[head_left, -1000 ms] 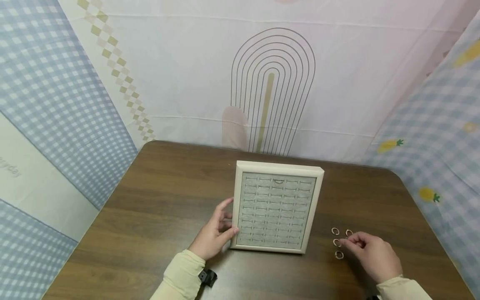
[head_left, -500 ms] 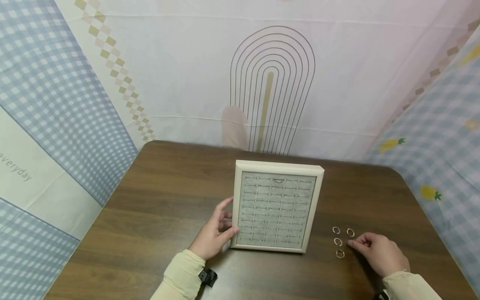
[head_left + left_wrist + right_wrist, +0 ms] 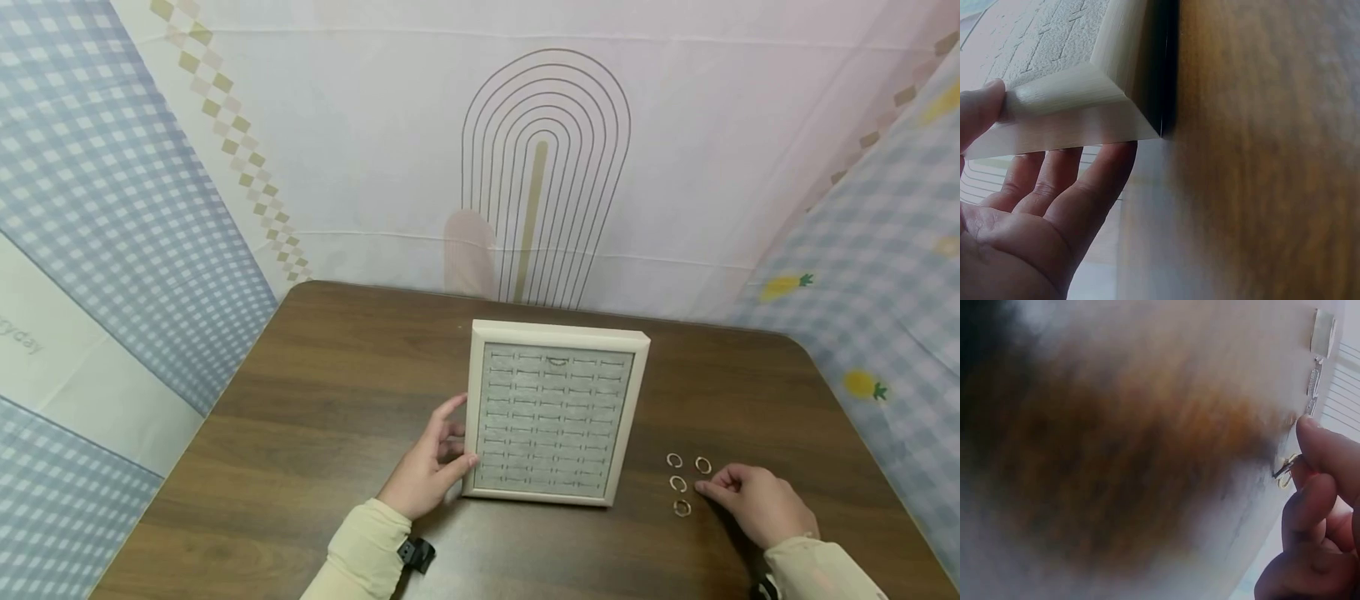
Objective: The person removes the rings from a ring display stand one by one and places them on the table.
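An off-white framed ring display board (image 3: pixel 555 417) stands upright, leaning back a little, on the table. Its grey padded face has rows of slots, and one ring (image 3: pixel 557 362) sits in the top row. My left hand (image 3: pixel 423 471) holds the board's lower left edge, thumb (image 3: pixel 982 109) on the front and fingers (image 3: pixel 1094 178) along the side. Low over the table, my right hand (image 3: pixel 765 504) has thumb and forefinger together. In the right wrist view, a small gold ring (image 3: pixel 1285 474) shows at those fingertips, partly hidden. Beside them lie several rings, including one (image 3: pixel 678 483) to the left.
The brown wooden table (image 3: pixel 322 417) has rounded far corners. A white printed cloth (image 3: pixel 360 150) hangs behind it. Blue checked cloths border the left (image 3: pixel 150 208) and right (image 3: pixel 885 292) sides. A black wrist camera (image 3: pixel 416 554) is strapped at the left sleeve.
My right hand has shifted slightly right, away from the left column of rings, then stayed nearly still. The left hand keeps its hold, and the board has not visibly moved.
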{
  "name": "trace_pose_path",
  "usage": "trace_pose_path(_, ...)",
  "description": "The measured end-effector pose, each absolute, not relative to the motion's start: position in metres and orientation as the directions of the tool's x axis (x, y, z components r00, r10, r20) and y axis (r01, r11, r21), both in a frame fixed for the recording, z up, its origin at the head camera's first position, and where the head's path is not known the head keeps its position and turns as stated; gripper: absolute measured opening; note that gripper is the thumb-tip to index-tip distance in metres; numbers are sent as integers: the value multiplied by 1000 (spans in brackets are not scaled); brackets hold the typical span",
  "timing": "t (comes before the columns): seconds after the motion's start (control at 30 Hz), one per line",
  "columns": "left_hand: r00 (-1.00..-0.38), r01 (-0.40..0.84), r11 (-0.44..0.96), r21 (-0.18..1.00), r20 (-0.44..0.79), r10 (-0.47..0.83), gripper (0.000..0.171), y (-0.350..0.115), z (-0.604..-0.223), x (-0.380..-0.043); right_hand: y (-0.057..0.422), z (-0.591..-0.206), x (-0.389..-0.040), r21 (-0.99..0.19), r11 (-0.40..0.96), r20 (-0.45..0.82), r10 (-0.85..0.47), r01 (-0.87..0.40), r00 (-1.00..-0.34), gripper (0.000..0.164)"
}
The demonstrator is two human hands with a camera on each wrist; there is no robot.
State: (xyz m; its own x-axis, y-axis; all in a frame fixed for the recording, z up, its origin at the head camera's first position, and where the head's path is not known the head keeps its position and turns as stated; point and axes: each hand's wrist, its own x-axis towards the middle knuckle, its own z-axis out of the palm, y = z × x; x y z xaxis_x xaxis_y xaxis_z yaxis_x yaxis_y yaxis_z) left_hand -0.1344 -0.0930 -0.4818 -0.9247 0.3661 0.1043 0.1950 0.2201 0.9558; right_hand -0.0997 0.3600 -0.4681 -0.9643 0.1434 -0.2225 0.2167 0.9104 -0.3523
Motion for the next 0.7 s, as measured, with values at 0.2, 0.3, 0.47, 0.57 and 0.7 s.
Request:
trace_pose_path(0.2,-925,198,224,954,106,365,79,-93,-481,-134,360,-471,-100,-358,904,-254,145,233,-956,41)
trace_pose_path(0.3,-926,201,246,948,103,363,79,-92,-480,-134,361,-472,-100,-357,906,-251,143,229,-957,41)
trace_pose_path(0.47,-930,191,266,945,87,357,79,-91,-481,-133,361,-472,-99,-360,902,-267,144,238,-953,41)
trace_pose_path(0.57,-930,189,264,946,86,358,79,-91,-482,-133,358,-466,-100,-366,901,-256,143,233,-956,41)
trace_pose_path(0.7,-932,194,270,943,91,352,79,-92,-483,-133,344,-449,-102,-382,911,-146,106,155,-984,36)
